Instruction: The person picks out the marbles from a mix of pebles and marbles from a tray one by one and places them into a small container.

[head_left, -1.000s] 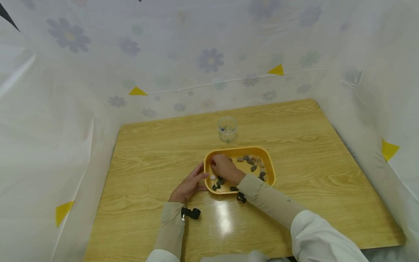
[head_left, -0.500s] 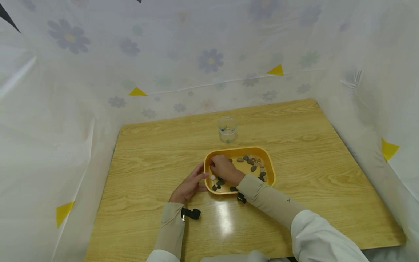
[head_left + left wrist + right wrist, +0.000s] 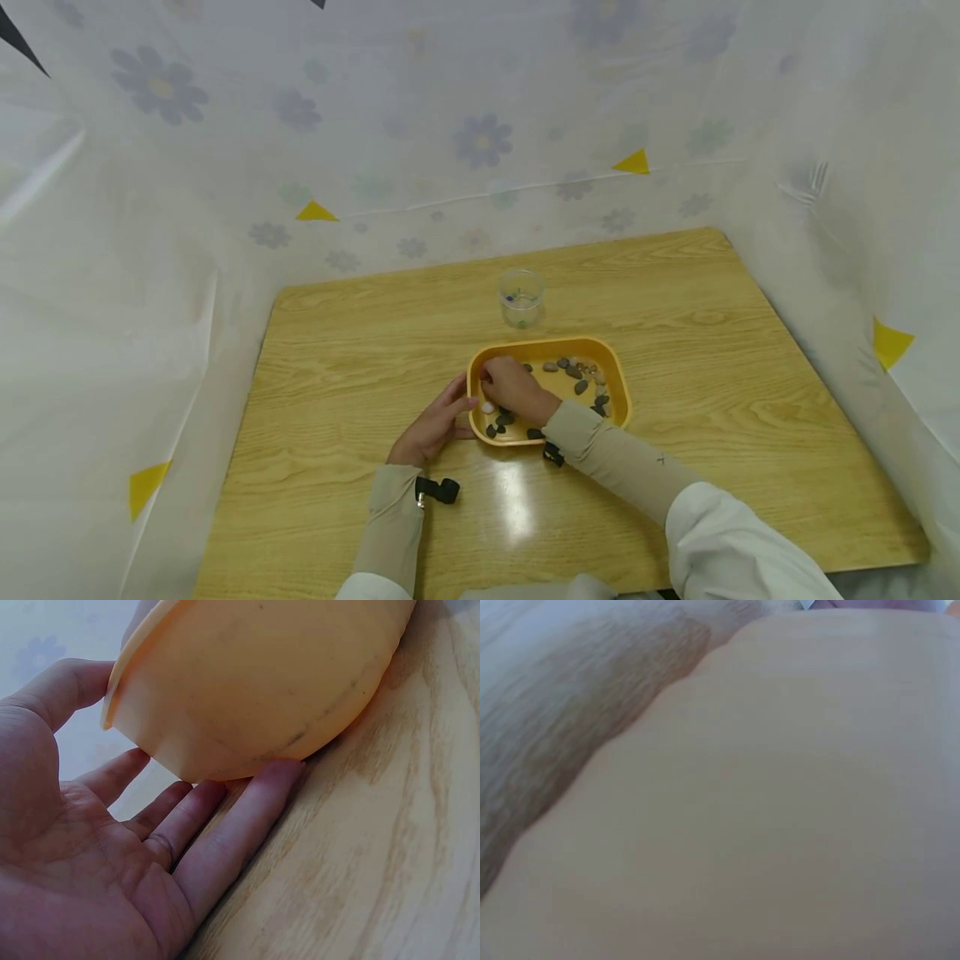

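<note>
A yellow tray [image 3: 555, 343] holding pebbles sits on the table in the head view. My left hand [image 3: 433, 425] grips its left end. In the left wrist view the thumb [image 3: 79, 686] is at the rim, while the fingers [image 3: 236, 832] reach against the lower wall and underside. My right hand [image 3: 517, 387] is inside the tray at its left end, fingers curled downward; its fingertips and anything between them are hidden. A white pebble [image 3: 487, 407] and dark pebbles [image 3: 506, 419] lie near it. A blurred pale surface [image 3: 780, 802] fills most of the right wrist view.
A clear round container [image 3: 521, 300] with small blue and green pieces stands behind the tray. More pebbles [image 3: 581, 387] lie along the tray's right side. The wooden table [image 3: 337, 375] is enclosed by pale flowered sheeting [image 3: 405, 150] at the back and sides.
</note>
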Demonstrator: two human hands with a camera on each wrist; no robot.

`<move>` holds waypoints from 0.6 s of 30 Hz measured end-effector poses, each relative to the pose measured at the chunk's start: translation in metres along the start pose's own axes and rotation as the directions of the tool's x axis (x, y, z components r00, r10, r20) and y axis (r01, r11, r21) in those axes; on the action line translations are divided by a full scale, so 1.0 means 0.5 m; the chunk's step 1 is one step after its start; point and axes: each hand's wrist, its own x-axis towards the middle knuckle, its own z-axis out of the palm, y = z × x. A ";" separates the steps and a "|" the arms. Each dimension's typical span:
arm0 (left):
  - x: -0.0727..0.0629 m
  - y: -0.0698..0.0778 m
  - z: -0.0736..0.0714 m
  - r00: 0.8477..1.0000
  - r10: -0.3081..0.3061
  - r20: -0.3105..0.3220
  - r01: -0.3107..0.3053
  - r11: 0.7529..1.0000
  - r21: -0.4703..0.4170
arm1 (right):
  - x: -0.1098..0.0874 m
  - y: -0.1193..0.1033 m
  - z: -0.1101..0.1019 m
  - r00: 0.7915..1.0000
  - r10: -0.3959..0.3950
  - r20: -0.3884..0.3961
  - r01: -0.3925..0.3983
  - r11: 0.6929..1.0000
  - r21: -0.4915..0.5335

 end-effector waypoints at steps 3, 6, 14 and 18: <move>-0.001 0.000 0.001 1.000 0.000 -0.015 0.000 1.000 0.002 | 0.000 -0.001 -0.004 1.000 0.004 0.007 -0.005 1.000 0.005; -0.002 -0.001 0.002 1.000 0.000 -0.025 0.000 1.000 0.004 | -0.001 -0.003 -0.009 1.000 0.008 0.012 -0.009 1.000 0.013; -0.004 0.000 0.003 1.000 -0.008 -0.024 0.008 1.000 0.000 | -0.009 -0.005 -0.023 0.999 0.032 0.026 -0.033 0.998 0.050; -0.003 0.000 0.001 1.000 -0.001 -0.009 0.001 1.000 0.002 | -0.016 -0.005 -0.036 0.998 0.050 0.036 -0.053 0.995 0.083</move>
